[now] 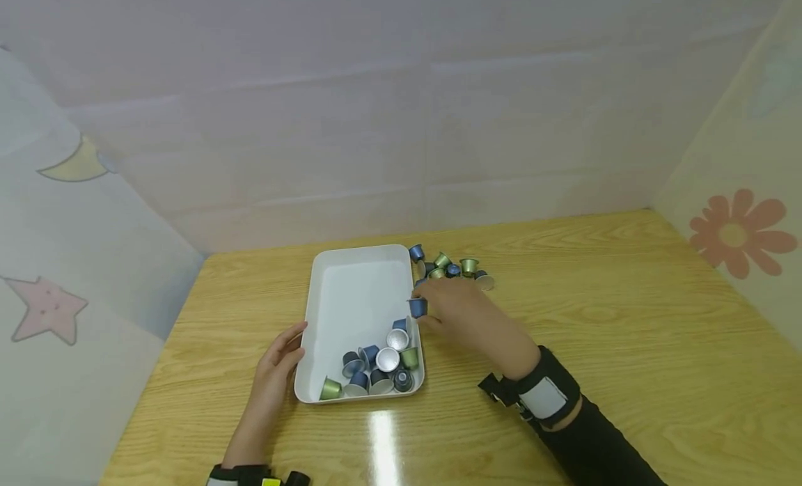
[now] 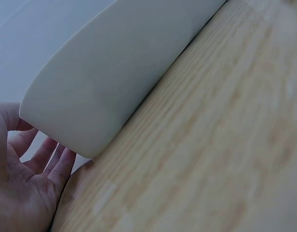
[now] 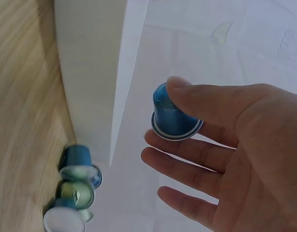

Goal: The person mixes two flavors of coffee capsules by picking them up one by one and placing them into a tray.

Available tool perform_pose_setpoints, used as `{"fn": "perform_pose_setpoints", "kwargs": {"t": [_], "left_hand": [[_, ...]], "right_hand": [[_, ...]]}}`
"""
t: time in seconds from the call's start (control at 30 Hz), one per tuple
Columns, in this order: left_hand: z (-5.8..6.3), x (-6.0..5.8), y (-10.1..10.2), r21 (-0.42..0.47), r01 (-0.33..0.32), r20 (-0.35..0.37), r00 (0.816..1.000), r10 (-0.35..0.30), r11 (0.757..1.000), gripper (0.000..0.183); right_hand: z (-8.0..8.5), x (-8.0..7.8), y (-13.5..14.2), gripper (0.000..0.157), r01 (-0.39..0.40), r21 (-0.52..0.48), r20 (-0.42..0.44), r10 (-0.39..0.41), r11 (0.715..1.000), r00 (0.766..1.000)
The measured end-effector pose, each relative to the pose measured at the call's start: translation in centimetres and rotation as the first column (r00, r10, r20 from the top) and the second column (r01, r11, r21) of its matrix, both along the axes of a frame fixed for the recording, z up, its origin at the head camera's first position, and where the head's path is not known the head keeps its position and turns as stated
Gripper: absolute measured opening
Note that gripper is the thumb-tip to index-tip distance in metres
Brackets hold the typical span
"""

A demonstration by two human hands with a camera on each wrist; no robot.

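Observation:
My right hand (image 1: 460, 306) pinches a blue coffee capsule (image 3: 173, 116) between thumb and forefinger, its other fingers spread loosely. In the head view this capsule is at the right rim of a white tray (image 1: 351, 291). My left hand (image 1: 280, 352) rests its fingers against the tray's left side; the left wrist view shows its fingertips at the tray's outer wall (image 2: 105, 82). Inside the tray, blue, green, dark and silver-lidded capsules (image 1: 387, 359) lie gathered at the near end. More capsules (image 1: 468, 266) lie beyond my right hand, which partly hides them.
The tray stands on a wood-grain table (image 1: 595, 298). A pale wall covering (image 1: 401, 138) rises behind the table, with decorated side panels showing a star (image 1: 45, 309) at left and a flower (image 1: 739, 234) at right.

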State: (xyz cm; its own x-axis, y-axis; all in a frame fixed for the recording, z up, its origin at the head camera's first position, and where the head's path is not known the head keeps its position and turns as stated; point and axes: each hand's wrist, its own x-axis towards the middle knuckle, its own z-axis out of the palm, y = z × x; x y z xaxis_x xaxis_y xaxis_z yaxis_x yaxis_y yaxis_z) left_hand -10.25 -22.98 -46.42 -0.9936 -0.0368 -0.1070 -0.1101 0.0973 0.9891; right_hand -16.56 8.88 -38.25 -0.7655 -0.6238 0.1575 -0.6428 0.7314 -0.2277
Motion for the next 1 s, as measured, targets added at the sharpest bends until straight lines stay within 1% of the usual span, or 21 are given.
{"fn": "perform_pose_setpoints", "kwargs": {"t": [0.1,0.17,0.33,0.47,0.63,0.7,0.87,1.0], "left_hand": [[0.0,0.0,0.0,-0.003,-0.003,0.002,1.000,0.003,1.000,0.044],[-0.1,-0.1,-0.1,-0.003,-0.003,0.006,1.000,0.003,1.000,0.044],[-0.1,-0.2,-0.1,0.005,-0.004,0.011,1.000,0.004,1.000,0.043],[-0.1,-0.2,0.0,0.019,0.001,-0.010,1.000,0.000,1.000,0.044],[-0.2,-0.2,0.0,0.019,-0.009,-0.017,1.000,0.009,1.000,0.044],[-0.2,-0.2,0.0,0.032,-0.009,-0.016,1.000,0.010,0.999,0.044],[-0.3,-0.5,0.1,0.061,-0.005,-0.028,1.000,0.006,0.998,0.044],[-0.3,-0.5,0.1,0.040,-0.009,-0.023,1.000,0.010,0.999,0.044]], "right_hand": [[0.0,0.7,-0.8,0.034,-0.074,0.009,-0.069,0.075,0.997,0.995],[0.0,1.1,-1.2,0.035,-0.111,0.017,-0.104,0.112,0.994,0.988],[0.2,2.1,-2.1,0.034,-0.157,0.056,-0.160,0.164,0.986,0.973],[0.1,2.5,-2.5,0.035,-0.179,0.090,-0.212,0.195,0.980,0.958],[-0.5,3.0,-2.9,0.033,-0.223,0.108,-0.254,0.243,0.969,0.936],[-0.6,3.2,-3.0,0.033,-0.233,0.118,-0.265,0.257,0.965,0.930],[-1.0,3.5,-3.5,0.033,-0.250,0.149,-0.282,0.283,0.957,0.917],[-1.4,3.8,-3.9,0.033,-0.263,0.170,-0.285,0.303,0.950,0.909]]}}
